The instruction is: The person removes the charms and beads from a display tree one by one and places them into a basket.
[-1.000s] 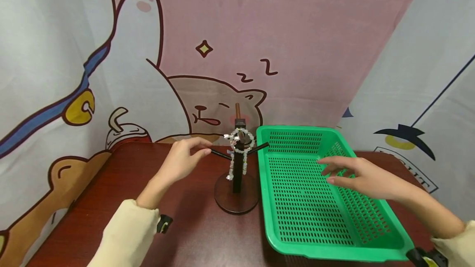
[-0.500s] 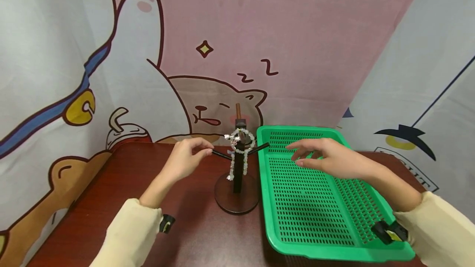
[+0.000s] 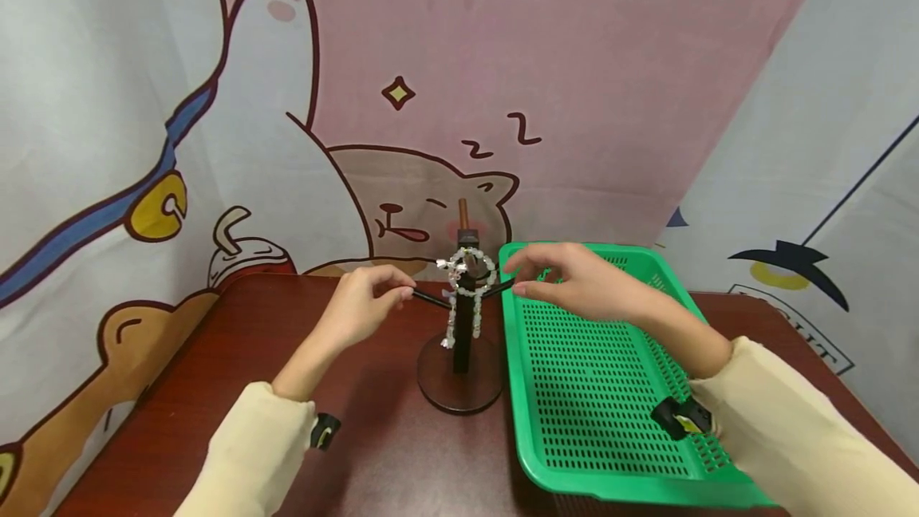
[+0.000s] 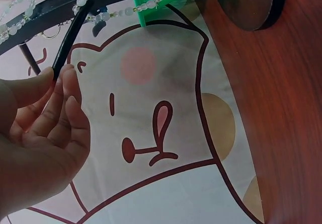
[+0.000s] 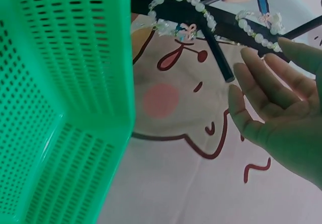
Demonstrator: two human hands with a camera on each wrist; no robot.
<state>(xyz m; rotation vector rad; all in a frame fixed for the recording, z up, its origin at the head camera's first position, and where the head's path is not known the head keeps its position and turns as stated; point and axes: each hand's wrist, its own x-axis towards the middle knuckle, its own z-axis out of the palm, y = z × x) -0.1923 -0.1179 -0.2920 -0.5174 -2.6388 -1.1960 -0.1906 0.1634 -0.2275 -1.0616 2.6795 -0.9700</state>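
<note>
Bracelet between both hands, on stand

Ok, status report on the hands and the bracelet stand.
Left hand pinches stand's left arm tip. Right hand open, beside right arm, not gripping. Bead bracelets hang on stand. Nothing in the way.

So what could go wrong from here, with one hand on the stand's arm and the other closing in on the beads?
The stand is a thin post on a small round base; the left hand pinches only one arm tip, so a tug could tip it. The bead bracelet loops round the post with strands hanging, so it may snag as the right hand pulls. The green basket sits tight beside the base, and the right wrist could knock it.
</note>
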